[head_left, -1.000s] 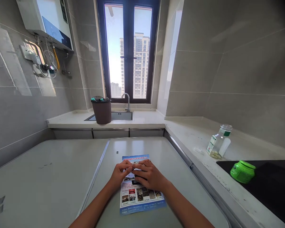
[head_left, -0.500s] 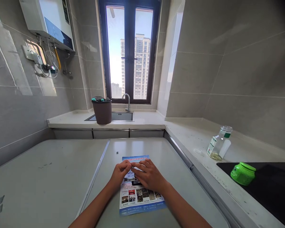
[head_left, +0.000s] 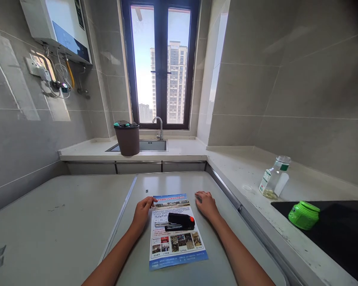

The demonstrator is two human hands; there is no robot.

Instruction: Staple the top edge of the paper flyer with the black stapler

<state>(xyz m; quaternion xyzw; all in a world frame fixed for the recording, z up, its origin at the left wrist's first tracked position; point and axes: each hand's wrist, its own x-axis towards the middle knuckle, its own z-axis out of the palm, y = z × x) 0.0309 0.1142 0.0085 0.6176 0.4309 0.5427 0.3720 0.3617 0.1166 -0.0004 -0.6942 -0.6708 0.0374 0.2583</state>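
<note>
A printed flyer (head_left: pixel 176 246) lies flat on the grey table (head_left: pixel 77 214) in front of me. On its middle rests a black stapler (head_left: pixel 179 221) with an orange-red end, its metal part pointing left. My left hand (head_left: pixel 142 210) is curled at the flyer's upper left corner, with thumb and fingertips pinched on the paper's edge. My right hand (head_left: pixel 206 203) lies flat on the table just right of the flyer's upper right corner, fingers stretched out and holding nothing.
A tiny dark speck (head_left: pixel 147 191) sits on the table beyond the flyer. On the right counter stand a clear glass bottle (head_left: pixel 273 178) and a green jar (head_left: pixel 303 215) on a black cooktop (head_left: pixel 340 234). Ahead are a sink (head_left: pixel 150 145), a faucet and a brown bin (head_left: pixel 127 138).
Both hands were together over the stapler on the flyer. They have parted: the left went to the flyer's upper left corner, the right onto the table at the right, and the stapler now lies uncovered.
</note>
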